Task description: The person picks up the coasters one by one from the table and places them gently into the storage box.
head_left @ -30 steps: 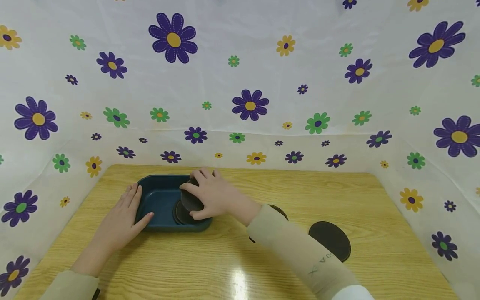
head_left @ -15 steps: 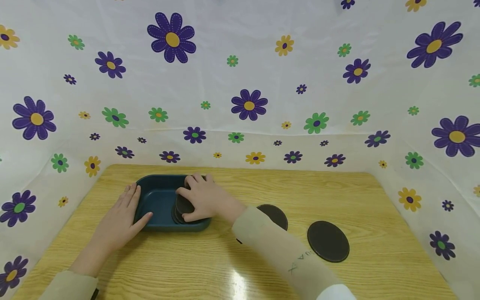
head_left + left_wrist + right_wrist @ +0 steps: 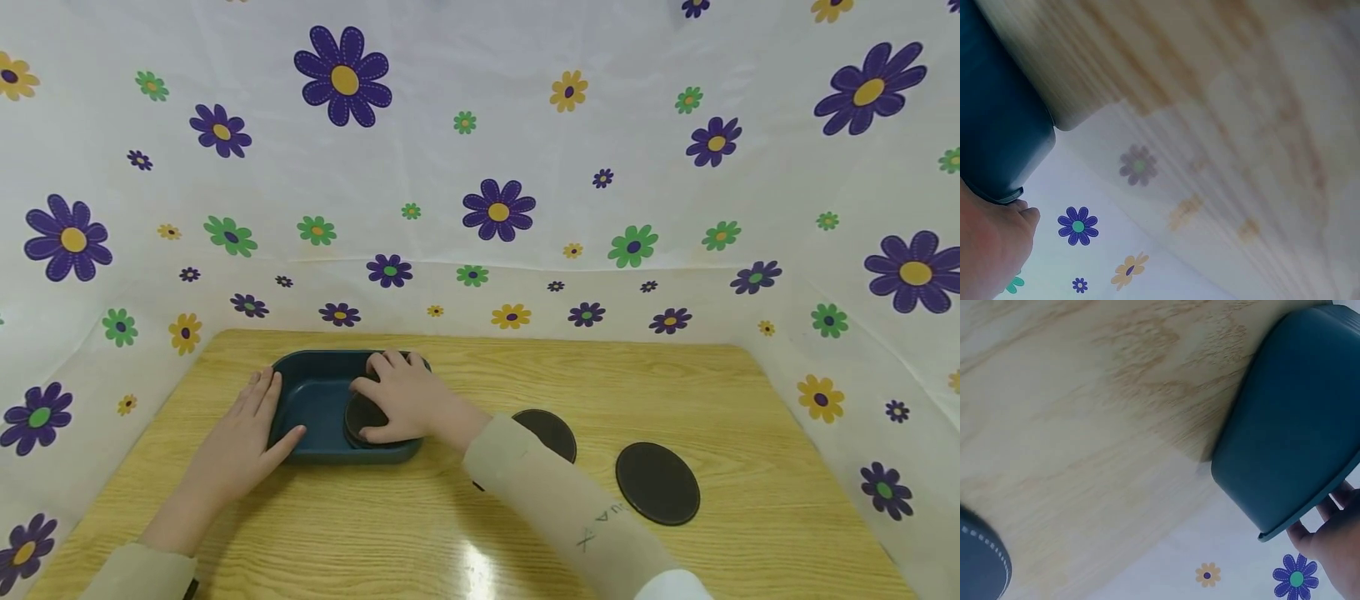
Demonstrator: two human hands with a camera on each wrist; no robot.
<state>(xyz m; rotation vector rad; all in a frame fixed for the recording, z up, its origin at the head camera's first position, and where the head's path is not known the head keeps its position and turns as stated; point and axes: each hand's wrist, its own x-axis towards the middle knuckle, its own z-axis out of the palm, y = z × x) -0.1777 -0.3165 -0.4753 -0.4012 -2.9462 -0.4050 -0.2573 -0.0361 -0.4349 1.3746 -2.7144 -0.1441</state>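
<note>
A dark teal plastic tub stands at the left rear of the table. My left hand rests along its left side, fingers straight and thumb over the near rim. Inside the tub's right end, my right hand grips a black round coaster by its edges, atop other dark discs that are mostly hidden. In the right wrist view the tub's outer wall shows with the right hand at its rim; what the fingers hold is hidden there.
Two more black coasters lie flat on the wooden table: one partly behind my right sleeve, another farther right. A flower-printed white cloth encloses the back and sides.
My right hand has moved left and down into the tub, bringing the tilted coaster down nearly flat onto the discs. The left hand has stayed in place.
</note>
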